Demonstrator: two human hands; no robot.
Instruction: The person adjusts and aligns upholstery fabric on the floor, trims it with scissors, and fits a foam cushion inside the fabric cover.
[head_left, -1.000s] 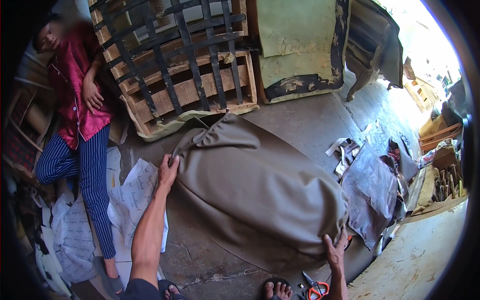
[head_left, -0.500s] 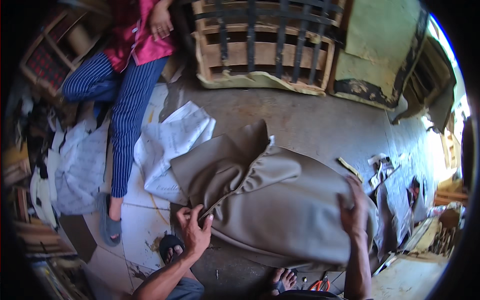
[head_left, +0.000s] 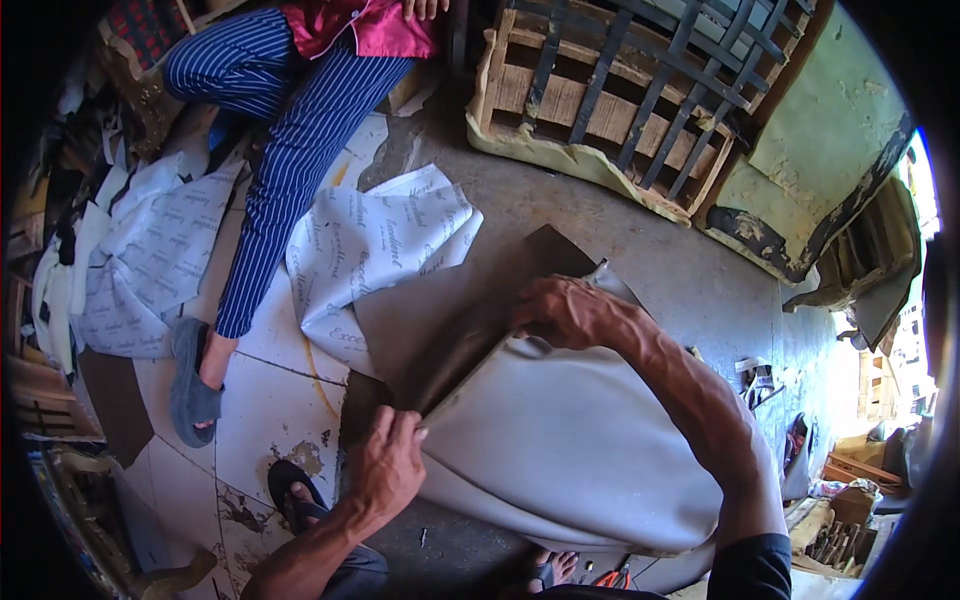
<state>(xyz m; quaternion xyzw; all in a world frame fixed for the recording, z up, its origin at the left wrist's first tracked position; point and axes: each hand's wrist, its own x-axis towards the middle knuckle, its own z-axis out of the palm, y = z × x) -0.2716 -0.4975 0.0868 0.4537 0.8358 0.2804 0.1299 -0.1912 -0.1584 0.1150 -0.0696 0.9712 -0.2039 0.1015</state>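
Observation:
A sewn grey-brown leatherette cover lies spread on the floor in front of me, its raised seam running diagonally between my hands. My left hand pinches the seam at its near left end, fingers closed. Farther off and to the right, my right hand is closed on the seam near its other end, the arm reaching across the cover. Between the two grips the seam is pulled fairly straight. A darker flat panel of the cover extends beyond the seam, toward a white printed backing sheet.
A wooden furniture frame with black webbing stands at the back, a worn green padded panel beside it. At the left, a person in striped trousers has a sandalled foot on the floor. Orange-handled pliers lie near my foot.
My right hand has moved left and away from me, from lying on the cover's right part to gripping the seam. The gathered seam is now stretched straighter. The view has shifted.

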